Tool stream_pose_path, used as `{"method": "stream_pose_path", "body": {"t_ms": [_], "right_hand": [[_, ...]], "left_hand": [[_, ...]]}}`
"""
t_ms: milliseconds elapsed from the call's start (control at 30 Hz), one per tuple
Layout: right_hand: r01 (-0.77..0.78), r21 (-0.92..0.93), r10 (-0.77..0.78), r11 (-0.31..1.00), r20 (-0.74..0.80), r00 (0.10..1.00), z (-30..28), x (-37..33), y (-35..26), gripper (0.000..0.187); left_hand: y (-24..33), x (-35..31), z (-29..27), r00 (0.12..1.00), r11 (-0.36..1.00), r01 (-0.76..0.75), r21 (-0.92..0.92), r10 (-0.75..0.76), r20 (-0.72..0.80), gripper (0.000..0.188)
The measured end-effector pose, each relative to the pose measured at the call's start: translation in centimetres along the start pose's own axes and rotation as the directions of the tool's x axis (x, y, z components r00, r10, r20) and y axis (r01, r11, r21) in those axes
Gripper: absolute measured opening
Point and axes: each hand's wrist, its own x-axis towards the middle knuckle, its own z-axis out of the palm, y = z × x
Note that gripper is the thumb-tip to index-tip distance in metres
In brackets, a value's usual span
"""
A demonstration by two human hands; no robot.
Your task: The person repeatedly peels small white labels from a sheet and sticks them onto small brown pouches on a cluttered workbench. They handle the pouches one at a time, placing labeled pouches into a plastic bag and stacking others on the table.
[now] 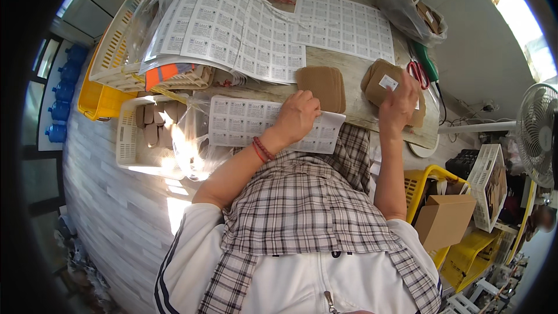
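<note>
My left hand (300,115) is closed, its fingers curled at the upper edge of a white label sheet (244,119) that hangs over the table's near edge. What the fingertips hold, if anything, is hidden. Just beyond them lies a stack of flat brown cardboard pieces (326,86) with rounded corners. My right hand (399,104) rests on a second, fanned-out pile of brown cardboard pieces (375,75), thumb and fingers apart. One small white label (388,82) sits on the top piece beside the fingers. Another bit of white shows at the hand's right side.
More label sheets (232,29) cover the table's far part. Red-handled scissors (417,74) and a green-handled tool (427,61) with a cord lie at right. A cream basket (125,134) of brown pieces stands at left. Yellow crates and a cardboard box (444,221) are at right, near a fan (535,134).
</note>
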Motion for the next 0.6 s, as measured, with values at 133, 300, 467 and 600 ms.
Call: {"method": "stream_pose_path", "body": {"t_ms": [133, 300, 467, 600], "right_hand": [[-0.158, 0.435, -0.087, 0.887, 0.492, 0.866, -0.6, -6.0, -5.0, 0.024], [-0.199, 0.474, -0.032, 0.858, 0.436, 0.899, 0.6, -8.0, -5.8, 0.015], [-0.234, 0.484, 0.004, 0.843, 0.43, 0.903, 1.2, -8.7, -6.2, 0.015], [-0.244, 0.476, 0.011, 0.845, 0.44, 0.898, 1.2, -9.2, -6.6, 0.013]], "left_hand": [[-0.1, 0.0, 0.8, 0.998, 0.995, 0.005, -0.098, -0.01, -0.054, 0.009], [0.1, 0.1, 0.3, 0.989, 0.961, 0.146, -0.234, -0.141, 0.041, 0.016], [-0.4, -0.1, 0.2, 0.971, 0.927, 0.236, -0.293, -0.216, 0.101, 0.019], [-0.5, -0.2, -0.1, 0.973, 0.934, 0.23, -0.274, -0.212, 0.096, 0.018]]}}
